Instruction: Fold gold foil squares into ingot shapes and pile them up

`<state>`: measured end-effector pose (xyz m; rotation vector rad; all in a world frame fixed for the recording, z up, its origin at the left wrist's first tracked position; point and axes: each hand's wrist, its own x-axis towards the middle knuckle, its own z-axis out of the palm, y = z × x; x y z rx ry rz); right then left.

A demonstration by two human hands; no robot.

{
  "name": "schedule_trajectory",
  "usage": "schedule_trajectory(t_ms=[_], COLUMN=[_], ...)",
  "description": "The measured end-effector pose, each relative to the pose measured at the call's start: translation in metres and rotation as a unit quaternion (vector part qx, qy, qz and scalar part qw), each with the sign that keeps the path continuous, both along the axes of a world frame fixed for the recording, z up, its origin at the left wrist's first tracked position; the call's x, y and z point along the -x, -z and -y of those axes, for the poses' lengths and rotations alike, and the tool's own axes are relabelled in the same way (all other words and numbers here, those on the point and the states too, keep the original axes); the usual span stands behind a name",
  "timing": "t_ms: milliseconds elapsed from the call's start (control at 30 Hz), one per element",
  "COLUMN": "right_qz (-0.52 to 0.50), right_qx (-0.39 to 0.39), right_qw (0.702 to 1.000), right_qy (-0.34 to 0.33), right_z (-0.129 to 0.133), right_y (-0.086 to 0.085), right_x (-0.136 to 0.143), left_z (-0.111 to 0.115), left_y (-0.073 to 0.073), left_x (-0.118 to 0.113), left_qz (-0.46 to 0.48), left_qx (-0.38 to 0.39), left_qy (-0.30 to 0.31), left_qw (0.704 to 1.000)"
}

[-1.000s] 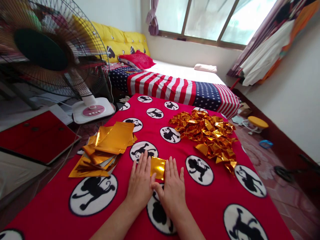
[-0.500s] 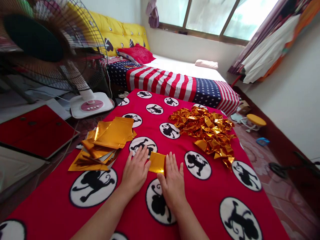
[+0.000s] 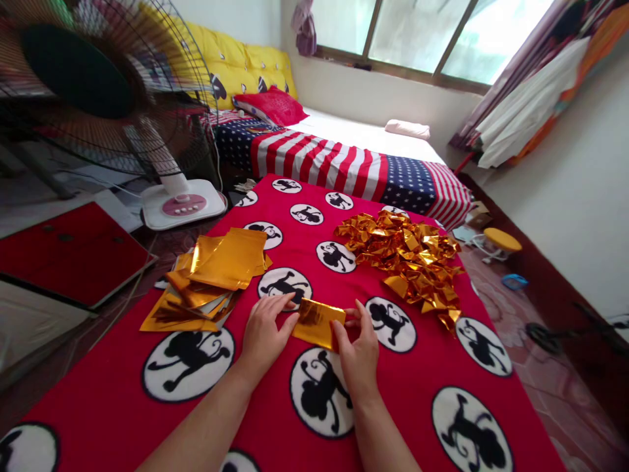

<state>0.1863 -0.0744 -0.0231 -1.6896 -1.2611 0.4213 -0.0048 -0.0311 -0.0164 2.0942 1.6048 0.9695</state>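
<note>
A folded piece of shiny gold foil paper [image 3: 318, 322] lies on the red cloth between my hands. My right hand [image 3: 360, 351] pinches its right edge, thumb on top and fingertips behind. At the left edge, my left hand [image 3: 265, 331] rests on the cloth with thumb and forefinger apart, the thumb tip close against the paper. Its other fingers are slightly bent. To the left sits a loose stack of flat gold foil sheets [image 3: 230, 259]. A heap of folded gold foil pieces [image 3: 407, 252] spreads out on the far right of the cloth.
The red cloth [image 3: 393, 406] with monkey prints covers the table. An electric fan [image 3: 184, 204] stands beyond the left edge. Behind the table is a bed with a stars-and-stripes cover [image 3: 314, 157]. A yellow stool [image 3: 502, 239] stands on the floor at right.
My right hand has gone from lying flat on the foil paper to pinching its right edge, uncovering more of it. My left fingers have bent a little. The view has shifted slightly.
</note>
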Motion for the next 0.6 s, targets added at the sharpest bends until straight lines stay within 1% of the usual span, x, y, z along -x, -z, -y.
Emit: schedule_trajectory(t_ms=[167, 267, 333, 400, 467, 533, 600], right_qz=[-0.098, -0.168, -0.221, -0.266, -0.291, -0.304, -0.317], right_qx=[-0.019, -0.022, -0.033, -0.054, -0.072, -0.077, -0.069], right_qw=[0.995, 0.985, 0.974, 0.962, 0.954, 0.95, 0.946], right_qy=[-0.013, -0.029, -0.032, -0.019, -0.004, -0.005, -0.024], right_z=[0.002, 0.003, 0.005, 0.006, 0.006, 0.006, 0.005], right_y=[0.002, -0.002, -0.006, -0.009, -0.01, -0.01, -0.011], right_x=[0.001, 0.003, 0.003, 0.003, 0.002, 0.002, 0.002], left_z=[0.001, 0.002, 0.002, 0.001, -0.002, -0.005, -0.008], left_y=[0.0, -0.001, -0.002, -0.001, 0.0, 0.001, 0.001], left_x=[-0.002, -0.003, -0.005, -0.007, -0.008, -0.009, -0.008], left_qz=[0.027, 0.104, 0.192, 0.288, 0.367, 0.415, 0.434], left_qx=[0.012, 0.041, 0.071, 0.098, 0.112, 0.102, 0.083], left_qy=[0.01, 0.026, 0.042, 0.054, 0.053, 0.045, 0.046], left_qw=[1.0, 0.993, 0.978, 0.951, 0.922, 0.903, 0.896])
